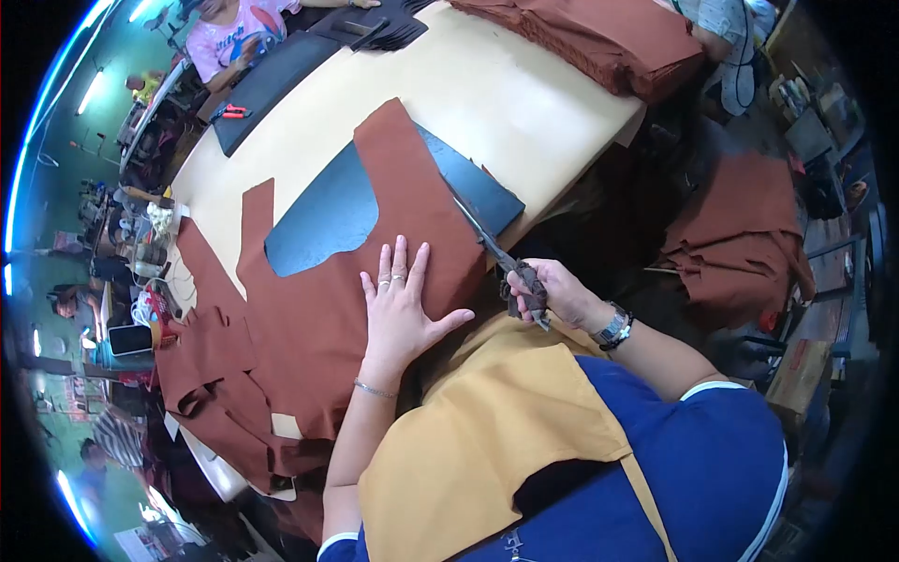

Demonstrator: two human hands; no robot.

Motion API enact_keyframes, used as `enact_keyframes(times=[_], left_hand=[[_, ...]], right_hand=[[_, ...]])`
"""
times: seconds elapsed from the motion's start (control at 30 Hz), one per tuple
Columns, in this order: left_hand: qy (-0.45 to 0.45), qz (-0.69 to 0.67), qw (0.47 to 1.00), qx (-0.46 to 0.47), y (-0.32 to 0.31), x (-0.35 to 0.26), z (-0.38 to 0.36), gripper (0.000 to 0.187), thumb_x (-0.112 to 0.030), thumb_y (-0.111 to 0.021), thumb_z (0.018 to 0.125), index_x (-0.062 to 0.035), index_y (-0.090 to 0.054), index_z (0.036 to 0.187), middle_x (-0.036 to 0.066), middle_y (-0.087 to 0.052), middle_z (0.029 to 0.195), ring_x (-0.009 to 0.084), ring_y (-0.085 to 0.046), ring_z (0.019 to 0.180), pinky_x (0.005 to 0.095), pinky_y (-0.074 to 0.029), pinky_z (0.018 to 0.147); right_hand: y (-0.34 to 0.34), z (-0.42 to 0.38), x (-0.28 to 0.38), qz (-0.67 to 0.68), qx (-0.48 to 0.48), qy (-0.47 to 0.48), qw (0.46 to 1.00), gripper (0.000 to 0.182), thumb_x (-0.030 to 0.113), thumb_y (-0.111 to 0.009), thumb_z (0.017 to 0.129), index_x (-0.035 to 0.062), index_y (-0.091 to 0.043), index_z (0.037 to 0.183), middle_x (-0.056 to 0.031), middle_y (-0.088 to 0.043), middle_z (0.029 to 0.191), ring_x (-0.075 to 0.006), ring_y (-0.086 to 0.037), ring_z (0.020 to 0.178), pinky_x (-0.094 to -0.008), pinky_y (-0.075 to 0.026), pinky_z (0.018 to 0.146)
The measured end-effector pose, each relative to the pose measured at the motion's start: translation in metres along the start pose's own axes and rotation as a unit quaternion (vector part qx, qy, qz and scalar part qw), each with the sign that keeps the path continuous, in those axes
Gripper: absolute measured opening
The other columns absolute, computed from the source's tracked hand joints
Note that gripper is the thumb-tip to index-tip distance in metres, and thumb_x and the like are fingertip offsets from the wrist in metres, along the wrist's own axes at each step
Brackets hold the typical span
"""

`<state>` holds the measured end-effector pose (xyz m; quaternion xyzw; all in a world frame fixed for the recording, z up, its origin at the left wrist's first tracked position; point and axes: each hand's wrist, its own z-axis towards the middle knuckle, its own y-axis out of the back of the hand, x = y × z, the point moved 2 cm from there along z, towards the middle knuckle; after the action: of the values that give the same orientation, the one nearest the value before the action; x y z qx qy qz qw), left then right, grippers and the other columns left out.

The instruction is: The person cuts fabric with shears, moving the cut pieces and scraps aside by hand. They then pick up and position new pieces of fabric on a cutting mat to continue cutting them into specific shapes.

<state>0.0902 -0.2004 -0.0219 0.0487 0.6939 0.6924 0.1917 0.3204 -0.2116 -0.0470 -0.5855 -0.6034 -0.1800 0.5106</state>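
Large cream surface [524, 103], smooth and matte, spanning near left to far right. Stack of folded rust-brown cloth [599, 33] at far right corner; dark mat with small red-handled tool at far left, too small to identify further. Another person in a pink top at far edge, hands apart from this work.

Rust-brown fabric [318, 328] spread flat over near left half, soft woven look, edges already cut into stepped, notched outlines. Curved opening in the middle exposing a dark blue-grey sheet [323, 220] beneath; same sheet protruding as a straight-edged corner to the right of the fabric. Loose offcuts [211, 389] of the same cloth piled at near left edge, some hanging over.

Progress, as judged: much of outline apparently cut, given offcuts and notches; right-hand edge of fabric in hand, with blades lying along it toward the far end. Remaining length along that edge seemingly uncut; cannot tell exactly.

Left hand [401, 304] flat on fabric, fingers spread, palm pressing cloth down just near the curved opening; rings and thin bracelet visible. Right hand [552, 292] closed around handles of scissors [496, 253], handles wrapped in dark cloth strips, long metal blades pointing far-left along fabric edge, blades seemingly near closed. Wristwatch on right wrist.

Yellow apron over blue garment in near foreground.
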Motion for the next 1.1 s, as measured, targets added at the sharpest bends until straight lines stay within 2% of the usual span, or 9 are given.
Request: enact_keyframes(times=[0.33,0.43,0.47,0.53,0.63,0.67,0.73,0.87,1.1], left_hand=[[-0.006,-0.003,1.000,-0.002,-0.001,0.002,0.000,0.103,-0.072,-0.064,0.066,-0.0137,-0.032,0.145,0.016,-0.021,0.153,0.0333,-0.015,0.142,0.0620,-0.013,0.107],[-0.001,-0.200,0.980,0.014,0.012,0.004,0.001,0.101,-0.067,-0.068,0.066,-0.0099,-0.035,0.143,0.019,-0.022,0.151,0.0367,-0.012,0.142,0.0624,-0.012,0.107],[-0.080,-0.345,0.935,0.014,0.025,0.001,0.000,0.098,-0.062,-0.070,0.068,-0.0072,-0.036,0.142,0.020,-0.024,0.150,0.0363,-0.014,0.142,0.0568,-0.014,0.109],[-0.177,-0.652,0.734,0.071,0.083,-0.040,-0.009,0.096,-0.065,-0.064,0.071,-0.0010,-0.040,0.137,0.023,-0.032,0.143,0.0372,-0.024,0.135,0.0501,-0.016,0.110],[-0.408,-0.801,0.438,-0.005,0.139,-0.107,-0.046,0.092,-0.069,-0.051,0.078,0.0068,-0.045,0.130,0.029,-0.044,0.128,0.0419,-0.041,0.121,0.0495,-0.017,0.109],[-0.439,-0.809,0.391,-0.033,0.150,-0.120,-0.055,0.092,-0.070,-0.046,0.080,0.0094,-0.047,0.127,0.032,-0.048,0.123,0.0435,-0.047,0.117,0.0493,-0.018,0.109],[-0.387,-0.843,0.370,-0.051,0.167,-0.129,-0.071,0.072,-0.056,-0.041,0.091,0.0085,-0.058,0.118,0.031,-0.060,0.112,0.0396,-0.058,0.109,0.0419,-0.014,0.114],[-0.377,-0.854,0.346,0.090,0.174,-0.118,-0.070,0.064,-0.050,-0.045,0.091,0.0083,-0.058,0.115,0.030,-0.053,0.123,0.0382,-0.052,0.119,0.0421,-0.015,0.114],[-0.341,-0.802,0.477,-0.110,0.166,-0.075,-0.044,0.083,-0.071,-0.041,0.083,-0.0055,-0.043,0.135,0.014,-0.047,0.136,0.0318,-0.042,0.127,0.0448,-0.014,0.114]], right_hand=[[-0.008,-0.008,-0.005,0.014,-0.035,0.002,0.999,0.023,0.028,-0.064,0.089,0.0066,-0.056,0.086,-0.0010,-0.058,0.067,-0.0060,-0.055,0.056,-0.0209,-0.046,0.051],[-0.005,-0.003,-0.007,0.073,-0.046,0.009,0.996,0.028,0.032,-0.062,0.090,0.0064,-0.055,0.085,-0.0021,-0.058,0.068,-0.0075,-0.056,0.056,-0.0225,-0.048,0.052],[-0.004,-0.002,-0.009,0.091,-0.048,0.004,0.995,0.029,0.034,-0.061,0.091,0.0064,-0.054,0.085,-0.0022,-0.057,0.069,-0.0081,-0.056,0.057,-0.0230,-0.049,0.053],[-0.004,0.001,-0.012,0.119,-0.050,-0.006,0.992,0.031,0.036,-0.060,0.091,0.0063,-0.054,0.085,-0.0022,-0.057,0.069,-0.0091,-0.056,0.057,-0.0239,-0.050,0.054],[-0.005,0.002,-0.013,0.112,-0.042,0.009,0.993,0.033,0.038,-0.059,0.091,0.0064,-0.052,0.085,-0.0022,-0.056,0.069,-0.0103,-0.056,0.059,-0.0248,-0.051,0.055],[-0.006,0.001,-0.013,0.110,-0.040,0.010,0.993,0.034,0.039,-0.059,0.091,0.0064,-0.052,0.085,-0.0023,-0.056,0.069,-0.0102,-0.056,0.059,-0.0249,-0.051,0.055],[-0.009,0.001,-0.011,0.107,-0.035,0.018,0.993,0.034,0.039,-0.059,0.091,0.0065,-0.052,0.086,-0.0025,-0.056,0.069,-0.0101,-0.056,0.058,-0.0250,-0.051,0.056],[-0.007,0.002,-0.014,0.098,-0.038,0.018,0.994,0.034,0.040,-0.058,0.092,0.0066,-0.052,0.087,-0.0026,-0.056,0.069,-0.0104,-0.056,0.058,-0.0246,-0.051,0.057],[-0.012,-0.001,-0.009,0.091,-0.043,0.025,0.995,0.039,0.043,-0.057,0.091,0.0050,-0.054,0.087,-0.0030,-0.056,0.069,-0.0110,-0.057,0.059,-0.0249,-0.051,0.058]])
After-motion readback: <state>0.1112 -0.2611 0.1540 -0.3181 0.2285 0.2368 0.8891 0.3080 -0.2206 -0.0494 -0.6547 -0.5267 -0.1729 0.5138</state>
